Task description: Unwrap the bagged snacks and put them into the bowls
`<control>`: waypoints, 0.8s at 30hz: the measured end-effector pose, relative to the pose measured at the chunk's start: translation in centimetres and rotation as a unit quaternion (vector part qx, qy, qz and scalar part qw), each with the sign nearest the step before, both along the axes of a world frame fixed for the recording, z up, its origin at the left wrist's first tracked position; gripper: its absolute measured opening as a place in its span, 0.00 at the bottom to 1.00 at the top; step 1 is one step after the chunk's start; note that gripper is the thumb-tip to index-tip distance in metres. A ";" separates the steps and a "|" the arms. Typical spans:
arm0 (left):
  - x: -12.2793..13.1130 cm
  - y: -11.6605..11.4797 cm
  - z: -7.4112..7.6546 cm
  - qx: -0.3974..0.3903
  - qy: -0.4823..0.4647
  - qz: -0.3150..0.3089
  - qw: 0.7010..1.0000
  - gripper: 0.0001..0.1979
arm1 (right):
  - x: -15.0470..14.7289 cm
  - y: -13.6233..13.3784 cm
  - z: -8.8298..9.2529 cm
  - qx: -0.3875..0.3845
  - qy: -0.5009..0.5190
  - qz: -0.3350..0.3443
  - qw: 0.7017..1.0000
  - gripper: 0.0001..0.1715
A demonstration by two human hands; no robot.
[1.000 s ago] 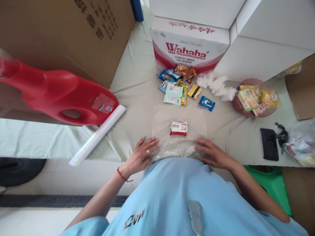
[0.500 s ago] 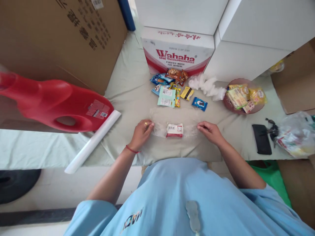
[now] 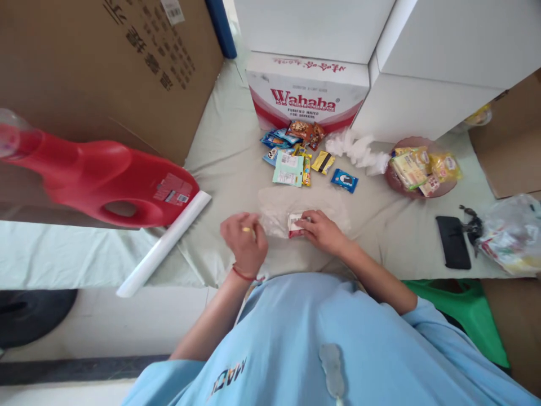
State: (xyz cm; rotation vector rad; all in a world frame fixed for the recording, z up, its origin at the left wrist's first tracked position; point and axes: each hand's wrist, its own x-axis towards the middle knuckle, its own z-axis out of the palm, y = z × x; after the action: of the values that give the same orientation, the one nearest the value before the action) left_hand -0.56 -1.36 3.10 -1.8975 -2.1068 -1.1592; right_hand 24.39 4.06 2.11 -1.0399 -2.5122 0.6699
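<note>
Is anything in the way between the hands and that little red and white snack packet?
The right hand lies on the packet. The left hand is close beside it, with only clear film between. Whether film covers the packet is unclear.

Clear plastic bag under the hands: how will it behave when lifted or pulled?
Probably floppy: the clear plastic bag lies wrinkled and flat on the cloth. Likely very light, so it may drift unless the red-and-white packet under the right hand weighs it down. Its glossy film looks slippery.

Bright, even daylight; soft shadows, wide-angle stretch at edges, slight motion blur.
</note>
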 end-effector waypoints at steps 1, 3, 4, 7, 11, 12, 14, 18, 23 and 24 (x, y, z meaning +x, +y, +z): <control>0.9 -0.6 0.3 -0.024 0.024 -0.070 0.997 0.11 | -0.4 -0.1 -0.4 -0.003 -0.011 -0.002 1.000 0.19; 2.8 -1.3 0.4 -0.097 0.055 -0.195 0.975 0.17 | -0.5 0.1 -0.7 -0.009 -0.020 0.000 1.000 0.19; 3.6 -1.3 0.2 -0.137 0.061 -0.231 0.961 0.21 | -0.3 0.4 -0.7 -0.015 -0.022 0.009 1.000 0.18; 5.2 -0.6 -0.7 -0.222 0.063 -0.250 0.940 0.28 | 0.4 2.5 0.2 -0.036 -0.028 0.025 0.999 0.15; 5.5 0.6 -1.4 -0.246 0.074 -0.248 0.934 0.25 | 0.3 6.7 1.0 -0.024 -0.087 -0.109 0.990 0.21; 5.5 0.7 -1.4 -0.246 0.078 -0.249 0.934 0.23 | 0.0 7.6 1.0 -0.022 -0.112 -0.146 0.983 0.22; 5.5 0.8 -1.2 -0.247 0.089 -0.248 0.933 0.22 | -0.9 9.0 0.9 -0.019 -0.159 -0.190 0.969 0.29; 5.7 0.5 -1.0 -0.246 0.109 -0.244 0.932 0.20 | -2.4 10.3 0.7 -0.061 -0.216 -0.223 0.949 0.36; 5.8 0.4 -1.4 -0.242 0.112 -0.243 0.933 0.20 | -2.4 11.0 2.0 -0.138 -0.234 -0.174 0.947 0.15; 5.8 0.4 -1.4 -0.242 0.111 -0.244 0.932 0.19 | -2.1 10.9 2.4 -0.133 -0.226 -0.155 0.953 0.12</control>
State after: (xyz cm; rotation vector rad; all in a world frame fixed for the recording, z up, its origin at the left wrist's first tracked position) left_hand 5.23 -0.93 1.69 -2.7314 -1.9790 -0.4351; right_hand 22.27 15.00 4.53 -1.8223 -2.5710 0.7567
